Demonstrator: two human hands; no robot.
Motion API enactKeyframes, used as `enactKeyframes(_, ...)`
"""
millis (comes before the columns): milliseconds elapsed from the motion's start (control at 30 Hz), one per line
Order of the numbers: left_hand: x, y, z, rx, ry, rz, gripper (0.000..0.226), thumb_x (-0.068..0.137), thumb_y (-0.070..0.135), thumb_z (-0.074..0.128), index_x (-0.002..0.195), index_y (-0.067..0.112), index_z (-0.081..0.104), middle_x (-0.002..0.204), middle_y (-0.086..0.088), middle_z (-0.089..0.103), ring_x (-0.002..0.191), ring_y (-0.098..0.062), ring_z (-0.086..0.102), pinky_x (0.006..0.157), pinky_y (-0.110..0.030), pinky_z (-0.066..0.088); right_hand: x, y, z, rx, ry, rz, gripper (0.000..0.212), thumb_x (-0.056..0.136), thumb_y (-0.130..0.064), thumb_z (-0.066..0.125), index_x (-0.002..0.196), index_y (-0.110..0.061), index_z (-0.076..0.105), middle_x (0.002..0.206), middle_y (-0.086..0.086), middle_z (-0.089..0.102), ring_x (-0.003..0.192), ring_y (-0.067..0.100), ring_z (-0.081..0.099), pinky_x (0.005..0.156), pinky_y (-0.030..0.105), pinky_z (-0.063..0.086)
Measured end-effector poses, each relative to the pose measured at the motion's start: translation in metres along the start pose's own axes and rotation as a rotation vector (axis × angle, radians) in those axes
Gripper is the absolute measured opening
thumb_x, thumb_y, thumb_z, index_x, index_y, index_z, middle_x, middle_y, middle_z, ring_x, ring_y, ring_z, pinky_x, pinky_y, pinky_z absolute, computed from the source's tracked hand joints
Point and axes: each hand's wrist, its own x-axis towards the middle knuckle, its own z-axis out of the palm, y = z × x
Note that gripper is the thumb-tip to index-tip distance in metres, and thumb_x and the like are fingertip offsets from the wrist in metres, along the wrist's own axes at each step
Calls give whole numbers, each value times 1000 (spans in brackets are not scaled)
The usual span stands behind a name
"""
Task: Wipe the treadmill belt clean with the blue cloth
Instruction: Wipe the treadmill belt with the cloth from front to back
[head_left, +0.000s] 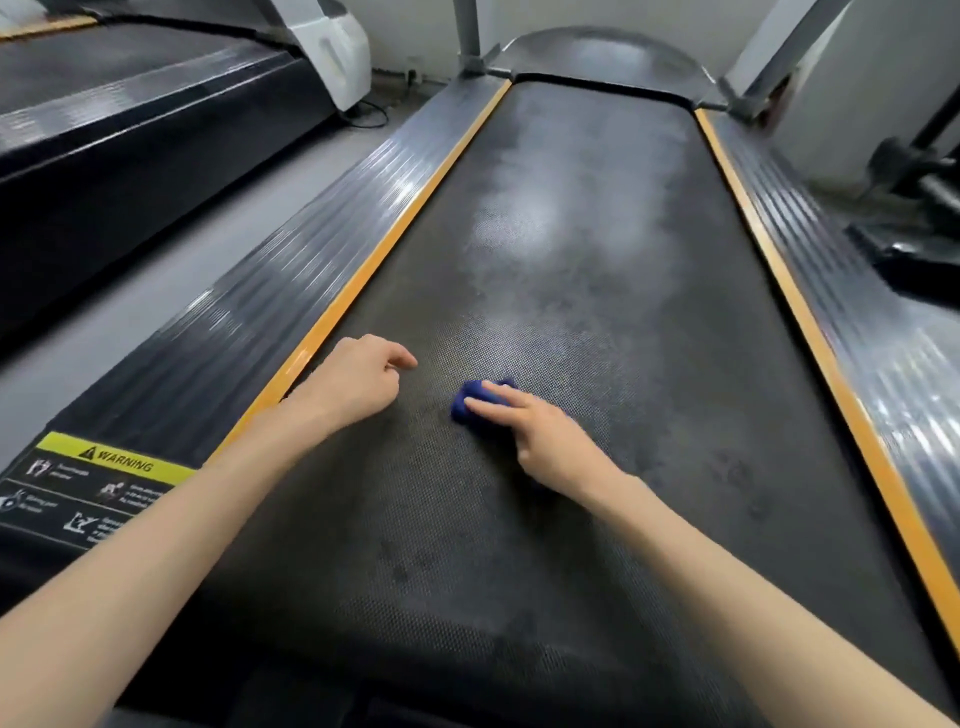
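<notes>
So the treadmill belt (597, 260) runs lengthwise straight away from the camera toward the curved motor cover (602, 52) at the far end, and it's got pale hazy patches up the middle with darker blotches nearer the person. The blue cloth (467, 408) is scrunched into a small wad sitting on the belt, in the near half and a bit left of center. Its longer side lies roughly across the belt, slanted, with the free end poking out to the left past the fingertips. The right hand (540, 441) is on top of it with the fingers (498, 395) bent over the wad, holding it down against the belt. Can't see the thumb. The left hand (358, 379) is just left of the cloth, not touching it, close to the orange strip (363, 275) on that edge. Its fingers are loosely curled with nothing in them and one pokes out toward the cloth; can't tell if the hand actually rests on the belt. Ribbed black side rails (249, 312) flank both edges, and the left one has a yellow warning sticker (119, 460) at the near end. Another treadmill (130, 104) sits off to the left across a strip of grey floor (130, 306).
</notes>
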Motion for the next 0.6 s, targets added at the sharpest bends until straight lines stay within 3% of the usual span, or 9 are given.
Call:
enactKeyframes(100, 2, 9, 6, 40, -71, 29, 43, 91, 0, 35, 120, 18, 62, 126, -2, 59, 118, -18, 54, 100, -29, 40, 0, 78, -41, -85, 111, 395, 73, 78, 6, 41, 138, -35, 38, 153, -3, 24, 139, 22, 28, 110, 32, 28)
enactKeyframes(167, 6, 11, 11, 77, -108, 54, 45, 89, 1, 36, 118, 21, 63, 125, 0, 60, 116, -19, 54, 102, -36, 43, 1, 88, -55, -144, 148, 556, 68, 81, 4, 42, 141, -27, 36, 153, 5, 24, 134, 31, 32, 106, 36, 29)
enactKeyframes(233, 14, 16, 16, 100, -110, 54, 45, 86, 2, 37, 115, 23, 64, 122, 2, 62, 113, -19, 56, 97, -39, 46, 0, 63, -50, -189, 165, 529, 62, 82, 2, 44, 140, -19, 37, 149, 9, 28, 130, 32, 34, 103, 36, 30)
enactKeyframes(400, 33, 38, 30, 157, -79, 34, 40, 84, 3, 45, 109, 24, 68, 117, -1, 63, 108, -25, 58, 90, -39, 50, -40, 28, -19, -17, -19, -17, 69, 80, 12, 39, 137, -27, 43, 151, -6, 28, 136, 18, 29, 111, 23, 17)
enactKeyframes(433, 34, 40, 32, 161, -80, 20, 39, 83, 3, 47, 109, 23, 68, 118, -3, 63, 108, -26, 58, 91, -41, 50, -40, 45, -28, -34, -30, 2, 69, 80, 13, 38, 136, -27, 45, 150, -7, 30, 134, 20, 32, 110, 23, 20)
enactKeyframes(500, 33, 40, 35, 186, -78, -5, 41, 84, 3, 48, 112, 25, 67, 120, -3, 62, 110, -28, 57, 92, -41, 49, -34, 86, -49, -78, 32, 240, 70, 79, 13, 37, 135, -28, 45, 150, -7, 30, 135, 23, 33, 109, 25, 21)
enactKeyframes(600, 26, 36, 39, 206, -33, -1, 42, 85, 3, 49, 116, 26, 65, 121, -1, 61, 111, -28, 56, 90, -40, 47, -30, 100, -60, -68, 222, 487, 69, 77, 12, 39, 135, -25, 46, 150, 0, 31, 139, 23, 28, 113, 28, 9)
